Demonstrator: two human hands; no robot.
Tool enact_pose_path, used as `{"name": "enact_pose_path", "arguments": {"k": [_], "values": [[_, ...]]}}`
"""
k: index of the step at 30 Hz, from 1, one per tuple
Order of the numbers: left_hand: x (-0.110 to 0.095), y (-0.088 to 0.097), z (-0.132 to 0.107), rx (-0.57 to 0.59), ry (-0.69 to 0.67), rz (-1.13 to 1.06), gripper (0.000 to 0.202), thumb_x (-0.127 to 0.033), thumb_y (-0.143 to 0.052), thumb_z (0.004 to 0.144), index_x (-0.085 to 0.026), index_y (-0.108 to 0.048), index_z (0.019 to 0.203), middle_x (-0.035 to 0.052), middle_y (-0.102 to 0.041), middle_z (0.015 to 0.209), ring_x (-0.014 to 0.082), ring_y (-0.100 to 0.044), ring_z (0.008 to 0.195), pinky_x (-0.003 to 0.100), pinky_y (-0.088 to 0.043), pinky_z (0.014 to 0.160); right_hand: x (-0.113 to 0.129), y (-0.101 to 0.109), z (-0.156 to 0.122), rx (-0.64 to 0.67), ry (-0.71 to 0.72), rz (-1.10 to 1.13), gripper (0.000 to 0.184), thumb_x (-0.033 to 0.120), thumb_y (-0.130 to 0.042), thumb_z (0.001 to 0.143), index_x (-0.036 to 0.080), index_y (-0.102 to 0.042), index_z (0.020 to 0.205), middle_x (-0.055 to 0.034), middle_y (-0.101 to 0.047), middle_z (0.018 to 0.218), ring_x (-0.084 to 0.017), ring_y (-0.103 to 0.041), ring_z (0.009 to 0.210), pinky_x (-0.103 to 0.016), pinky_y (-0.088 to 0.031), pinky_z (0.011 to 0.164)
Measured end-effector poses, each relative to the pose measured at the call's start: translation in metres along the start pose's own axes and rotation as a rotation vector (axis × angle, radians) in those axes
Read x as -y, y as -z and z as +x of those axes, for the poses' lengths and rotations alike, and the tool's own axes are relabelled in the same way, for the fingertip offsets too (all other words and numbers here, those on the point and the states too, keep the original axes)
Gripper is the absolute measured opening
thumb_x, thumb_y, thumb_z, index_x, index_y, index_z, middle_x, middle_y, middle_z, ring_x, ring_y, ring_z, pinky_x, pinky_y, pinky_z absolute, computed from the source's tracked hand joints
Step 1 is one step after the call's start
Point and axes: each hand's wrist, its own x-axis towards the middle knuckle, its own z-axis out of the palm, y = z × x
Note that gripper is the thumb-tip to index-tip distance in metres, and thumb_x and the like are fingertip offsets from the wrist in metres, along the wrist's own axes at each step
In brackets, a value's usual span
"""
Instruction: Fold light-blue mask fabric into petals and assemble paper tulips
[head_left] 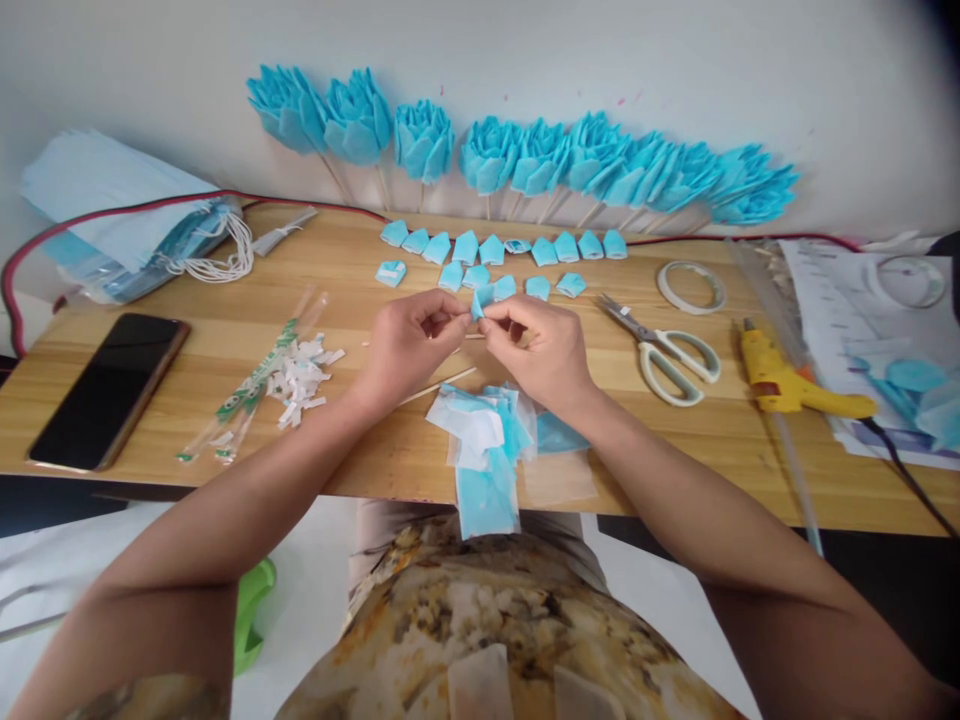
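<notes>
Between my two hands is a small light-blue fabric petal (482, 298), held above the middle of the table. My left hand (420, 335) pinches its left side with thumb and forefinger. From the other side my right hand (536, 345) pinches it the same way. Just beyond my fingers, several folded blue petals (466, 247) lie in two rows. Cut blue and white fabric pieces (487, 450) are piled below my hands, hanging over the table's front edge. A thin wooden stick (439, 385) lies under my hands, partly hidden.
Several blue fabric flowers (491, 155) on sticks lean against the wall. To the right are scissors (667, 355), a tape roll (691, 287) and a yellow glue gun (802, 380). Leftward lie a phone (109, 390), white scraps (304, 375), clear wrappers (255, 380) and bagged masks (127, 210).
</notes>
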Motion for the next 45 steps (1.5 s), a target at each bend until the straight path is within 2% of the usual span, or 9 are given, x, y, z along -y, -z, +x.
{"name": "enact_pose_path", "arguments": {"k": [6,14,17,22,27,33,39,45], "values": [[0.001,0.001,0.000,0.018,-0.002,0.001,0.011,-0.019,-0.061,0.078,-0.018,-0.067,0.070,-0.0022,-0.057,0.059,0.0101,-0.046,0.057,0.023,-0.038,0.054,-0.001,0.000,0.001,0.003,0.003,0.004,0.014,0.019,-0.059,0.086,0.022,-0.066,0.073,0.0012,-0.065,0.069,-0.013,-0.053,0.063,-0.028,-0.043,0.066],[0.002,0.001,0.001,0.025,0.004,-0.012,0.013,-0.022,-0.060,0.079,-0.017,-0.072,0.073,-0.0007,-0.062,0.061,0.0100,-0.048,0.057,0.023,-0.038,0.054,-0.001,0.001,0.001,-0.001,-0.007,0.050,0.014,0.018,-0.059,0.084,0.021,-0.066,0.072,0.0022,-0.062,0.066,-0.011,-0.051,0.062,-0.027,-0.042,0.065],[0.002,0.000,0.001,0.020,0.002,-0.017,0.011,-0.024,-0.064,0.078,-0.018,-0.072,0.073,-0.0008,-0.062,0.061,0.0097,-0.046,0.055,0.023,-0.037,0.052,-0.002,0.002,0.002,0.015,-0.072,0.092,0.013,0.020,-0.061,0.083,0.021,-0.066,0.071,0.0027,-0.060,0.064,-0.011,-0.050,0.061,-0.027,-0.041,0.063],[0.000,0.001,0.000,0.028,-0.009,-0.023,0.014,-0.024,-0.064,0.081,-0.018,-0.073,0.072,-0.0003,-0.063,0.060,0.0099,-0.046,0.055,0.023,-0.036,0.052,-0.004,0.006,0.006,0.090,-0.239,0.310,0.014,0.029,-0.062,0.083,0.019,-0.067,0.074,0.0029,-0.059,0.065,-0.010,-0.048,0.060,-0.025,-0.039,0.059],[0.000,0.002,0.001,0.030,-0.026,-0.014,0.014,-0.023,-0.063,0.080,-0.019,-0.073,0.072,-0.0001,-0.064,0.060,0.0099,-0.047,0.055,0.023,-0.037,0.052,-0.004,0.007,0.007,0.133,-0.298,0.397,0.018,0.033,-0.060,0.086,0.019,-0.068,0.077,0.0003,-0.066,0.073,-0.012,-0.053,0.065,-0.026,-0.042,0.062],[0.001,0.002,0.000,0.014,-0.079,0.029,0.015,-0.023,-0.063,0.082,-0.019,-0.071,0.071,-0.0006,-0.063,0.060,0.0101,-0.047,0.055,0.025,-0.036,0.054,-0.007,0.002,0.005,0.099,-0.241,0.337,0.015,0.033,-0.067,0.081,0.020,-0.063,0.077,0.0031,-0.061,0.069,-0.010,-0.050,0.063,-0.026,-0.040,0.060],[0.001,0.001,-0.002,0.021,-0.104,0.071,0.017,-0.023,-0.062,0.086,-0.019,-0.072,0.072,0.0005,-0.066,0.064,0.0110,-0.048,0.057,0.026,-0.038,0.057,-0.010,0.000,0.004,0.087,-0.202,0.290,0.012,0.029,-0.063,0.083,0.021,-0.060,0.074,0.0040,-0.057,0.066,-0.010,-0.048,0.061,-0.026,-0.038,0.059],[0.005,0.000,-0.002,0.019,-0.082,0.073,0.011,-0.024,-0.066,0.083,-0.019,-0.075,0.080,0.0005,-0.067,0.065,0.0111,-0.051,0.058,0.026,-0.041,0.059,-0.004,0.001,0.003,0.063,-0.148,0.169,0.008,0.023,-0.061,0.082,0.021,-0.060,0.074,0.0034,-0.059,0.066,-0.010,-0.047,0.058,-0.025,-0.038,0.058]]}}
